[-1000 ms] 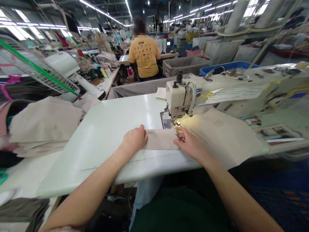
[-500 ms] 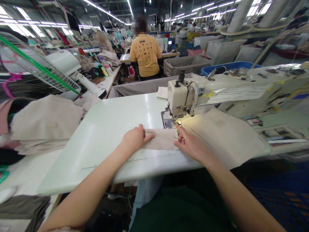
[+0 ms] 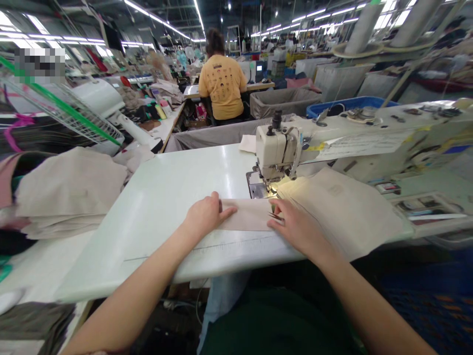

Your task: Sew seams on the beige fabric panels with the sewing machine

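A beige fabric piece (image 3: pixel 248 215) lies flat in front of the sewing machine's needle area. My left hand (image 3: pixel 204 213) is at its left end, thumb stretched over the cloth and fingers curled at the edge, holding it. At the right end, my right hand (image 3: pixel 295 224) is closed around small thread snips (image 3: pixel 275 216), whose thin blades point left over the fabric. The sewing machine (image 3: pixel 275 150) stands just beyond this hand, with its metal plate (image 3: pixel 257 190) beside the needle. A larger stack of beige panels (image 3: pixel 347 212) lies right of my right hand.
Piled beige cloth (image 3: pixel 70 187) sits left of the pale table (image 3: pixel 158 197). A white lamp-like fixture (image 3: pixel 98 96) and a green-edged wire rack (image 3: pixel 66 106) stand behind it. Ahead, a person in a yellow shirt (image 3: pixel 222 86) sits facing away, near grey fabric bins (image 3: pixel 283 101).
My right hand has drawn slightly back from the needle area, and its index finger is now bent in. The snips show more clearly. My left hand stays on the fabric.
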